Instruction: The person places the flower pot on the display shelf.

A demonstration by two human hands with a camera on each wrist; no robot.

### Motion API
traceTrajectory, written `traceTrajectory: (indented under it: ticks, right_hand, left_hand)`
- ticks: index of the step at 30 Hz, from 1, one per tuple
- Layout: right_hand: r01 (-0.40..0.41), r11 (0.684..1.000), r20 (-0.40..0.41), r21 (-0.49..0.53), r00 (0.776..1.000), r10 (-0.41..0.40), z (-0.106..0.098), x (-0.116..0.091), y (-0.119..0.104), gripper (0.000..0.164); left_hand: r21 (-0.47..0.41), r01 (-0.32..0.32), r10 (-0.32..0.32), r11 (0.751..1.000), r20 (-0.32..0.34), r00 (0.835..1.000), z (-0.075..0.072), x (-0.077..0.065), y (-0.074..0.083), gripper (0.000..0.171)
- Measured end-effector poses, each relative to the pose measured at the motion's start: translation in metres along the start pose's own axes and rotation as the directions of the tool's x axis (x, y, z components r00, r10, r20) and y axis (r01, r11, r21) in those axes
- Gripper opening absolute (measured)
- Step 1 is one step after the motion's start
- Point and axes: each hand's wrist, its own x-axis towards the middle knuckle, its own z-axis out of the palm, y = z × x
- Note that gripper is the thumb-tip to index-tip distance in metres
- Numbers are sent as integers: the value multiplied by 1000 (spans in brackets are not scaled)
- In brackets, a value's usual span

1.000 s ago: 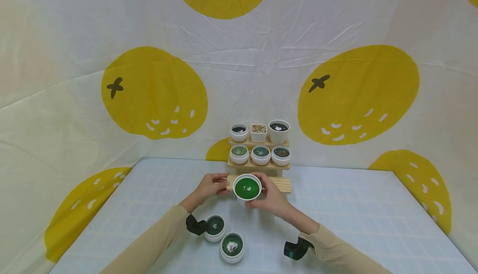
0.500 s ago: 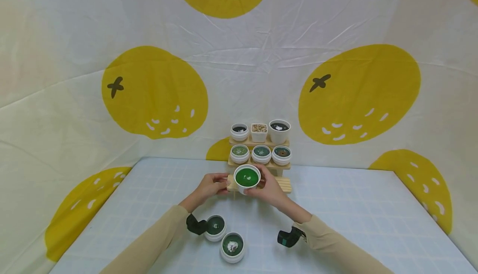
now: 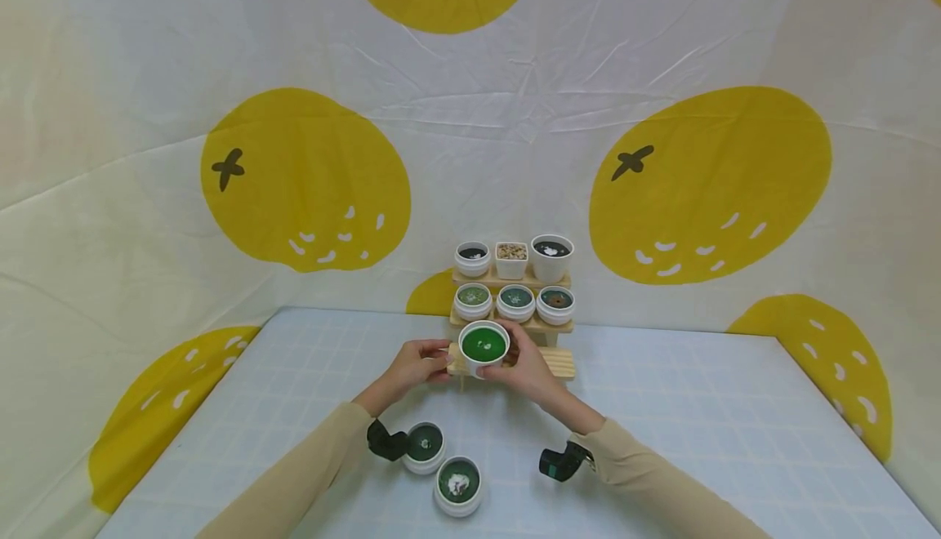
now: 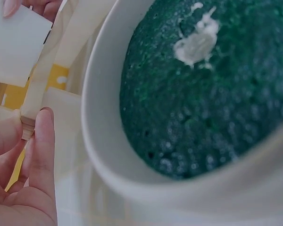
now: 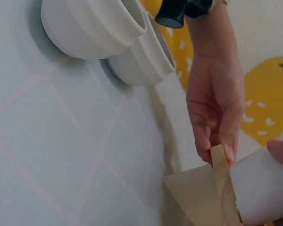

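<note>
In the head view, my right hand [image 3: 531, 371] grips a white cup [image 3: 483, 345] with a smooth bright green filling. The cup is over the left part of the lowest step [image 3: 556, 362] of a wooden tiered stand. In the right wrist view, the base of the cup [image 5: 262, 183] meets the wooden plank [image 5: 221, 174]; only a thumb of the right hand shows at the edge. My left hand [image 3: 407, 369] pinches the left end of that step between thumb and fingers, as the left wrist view shows for the same hand [image 4: 35, 188].
Two white pots with dark green fillings, a farther one [image 3: 424, 444] and a nearer one [image 3: 457, 483], stand on the table in front. Three white pots line the middle step [image 3: 513, 324]. The top step holds two round containers and a square one [image 3: 511, 260].
My right hand has carried the green-filled cup slightly away from me and left, onto or just over the lowest step. The left hand keeps its place at the step's end.
</note>
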Motion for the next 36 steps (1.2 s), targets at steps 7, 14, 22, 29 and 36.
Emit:
traceTrajectory:
  ticks: [7,14,22,29,36]
  right_hand:
    - [-13,999,12,31,1000,12,2,3,4,75]
    - [-15,999,15,40,1000,14,4,5,2,75]
    - [11,1000,-22,18,1000,-10,5,4,4,74]
    - [29,998,-39,53,999,-27,8,4,6,73]
    - [0,999,-47,42,999,2,10,3,7,74]
  left_hand:
    - [8,17,-17,1000,12,1000,-1,-1,1,37]
    - [17,25,-25,1000,21,999,-2,-1,2,37]
    - [12,9,-9,1000,20,1000,-2,-1,1,37]
    - [9,6,-6,1000,12,1000,-1,0,0,36]
    - [4,-5,5,1000,17,1000,-1,0,-1,36]
